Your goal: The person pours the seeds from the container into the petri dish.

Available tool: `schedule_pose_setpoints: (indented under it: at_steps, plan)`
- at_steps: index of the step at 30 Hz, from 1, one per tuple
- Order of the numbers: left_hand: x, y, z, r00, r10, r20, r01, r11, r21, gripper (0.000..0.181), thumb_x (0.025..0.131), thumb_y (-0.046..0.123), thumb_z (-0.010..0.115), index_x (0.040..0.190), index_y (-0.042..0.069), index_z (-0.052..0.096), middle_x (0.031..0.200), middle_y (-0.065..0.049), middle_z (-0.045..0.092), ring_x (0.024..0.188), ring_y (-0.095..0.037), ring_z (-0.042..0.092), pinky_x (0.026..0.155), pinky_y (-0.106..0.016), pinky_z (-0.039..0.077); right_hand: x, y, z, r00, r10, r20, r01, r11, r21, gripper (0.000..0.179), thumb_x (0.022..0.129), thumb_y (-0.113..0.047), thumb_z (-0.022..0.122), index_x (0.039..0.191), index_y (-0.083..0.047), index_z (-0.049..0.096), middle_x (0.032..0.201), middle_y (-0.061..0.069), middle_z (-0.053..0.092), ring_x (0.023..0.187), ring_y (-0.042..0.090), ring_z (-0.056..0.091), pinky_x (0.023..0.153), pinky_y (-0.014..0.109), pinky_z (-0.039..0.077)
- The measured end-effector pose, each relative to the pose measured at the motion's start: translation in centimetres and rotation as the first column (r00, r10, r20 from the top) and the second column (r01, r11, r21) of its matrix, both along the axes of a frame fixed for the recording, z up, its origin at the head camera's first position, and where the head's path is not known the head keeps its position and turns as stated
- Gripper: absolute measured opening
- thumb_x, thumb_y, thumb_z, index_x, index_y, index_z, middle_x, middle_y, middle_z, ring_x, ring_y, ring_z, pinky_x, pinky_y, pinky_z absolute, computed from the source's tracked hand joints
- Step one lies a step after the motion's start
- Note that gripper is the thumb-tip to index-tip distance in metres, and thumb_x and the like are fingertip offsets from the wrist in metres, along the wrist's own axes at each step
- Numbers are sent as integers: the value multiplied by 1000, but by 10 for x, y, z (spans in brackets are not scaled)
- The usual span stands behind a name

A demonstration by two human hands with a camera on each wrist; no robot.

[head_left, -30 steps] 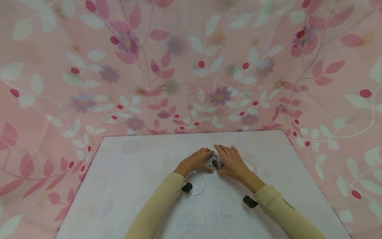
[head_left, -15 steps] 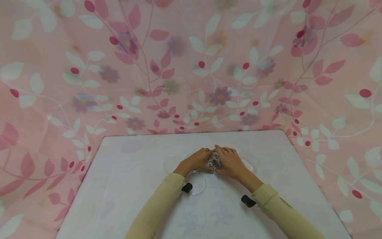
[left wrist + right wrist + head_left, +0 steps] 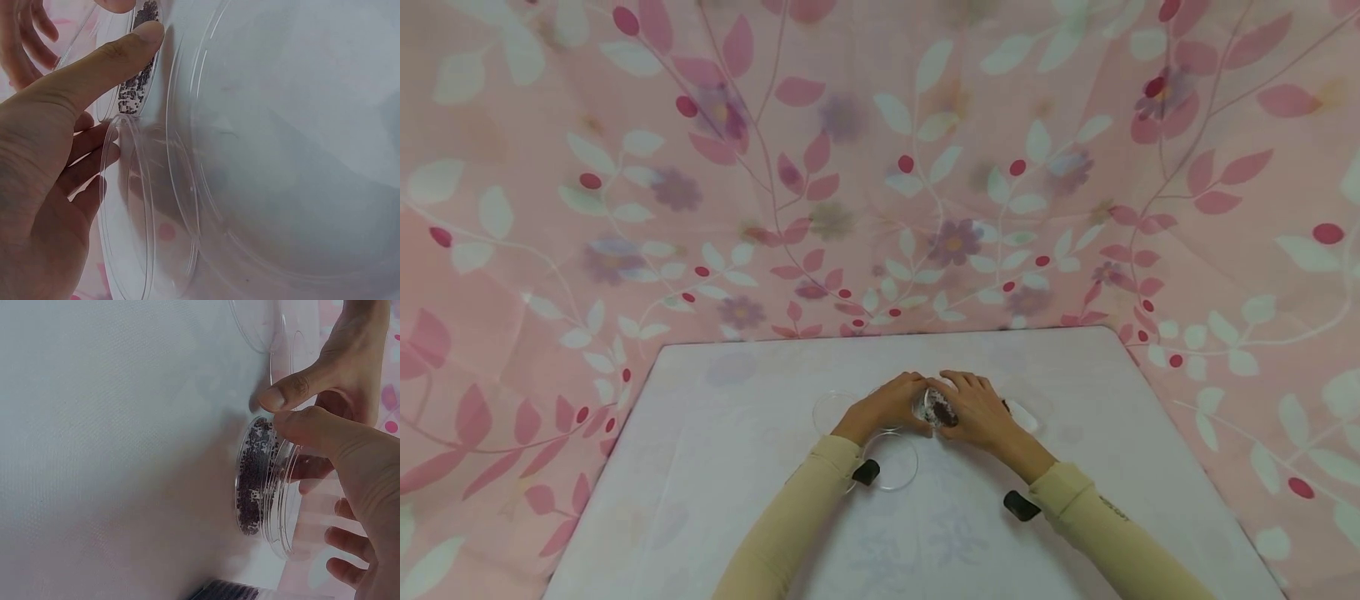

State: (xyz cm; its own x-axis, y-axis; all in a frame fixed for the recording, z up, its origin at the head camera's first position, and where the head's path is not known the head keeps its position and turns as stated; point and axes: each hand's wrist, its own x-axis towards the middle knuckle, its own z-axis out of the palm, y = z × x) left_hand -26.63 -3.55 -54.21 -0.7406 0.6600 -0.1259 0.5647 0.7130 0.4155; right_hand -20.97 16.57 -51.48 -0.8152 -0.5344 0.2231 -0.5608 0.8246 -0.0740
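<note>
Head: left hand [image 3: 891,404] and right hand [image 3: 981,415] are gripping a clear dish [image 3: 938,408] of dark grains between them, on the table's [image 3: 722,483] far half; clear discs [image 3: 895,461] are lying near the left forearm. Left wrist: thumb is resting across the dish's edge, fingers are lying bent behind; discs are sitting just beside. Right wrist: thumb is pressing the rim, bent fingers are showing behind, left thumb is lying close by

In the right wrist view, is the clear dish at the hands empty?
No, small dark granules show through the wall of the clear dish.
</note>
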Motion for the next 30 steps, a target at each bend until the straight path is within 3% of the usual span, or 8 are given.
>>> schedule_pose_setpoints:
  at_steps: [9,15,30]
  plan:
    - [1,-8,4,1000,-11,-14,11,1000,7,89,71,50,84,146,17,47,139,0,52,128,-16,48,113,-33,40,-4,-5,1,1000,10,30,-10,1000,15,83,73,-47,83,144,-20,49,141,15,53,122,35,54,94,54,50]
    - [1,-16,3,1000,-5,-28,5,1000,-2,90,71,52,84,146,17,47,140,1,52,129,-15,48,114,-32,40,-7,-8,-1,995,10,104,-11,1000,16,83,75,-48,82,145,-19,48,141,17,52,123,37,54,96,55,50]
    - [3,-27,5,999,26,20,-26,1000,6,89,73,50,83,146,16,47,144,-2,50,134,-17,45,116,-33,37,-8,-13,-9,985,-2,171,4,1000,-14,78,75,-44,84,140,-14,54,139,19,53,121,39,53,94,55,51]
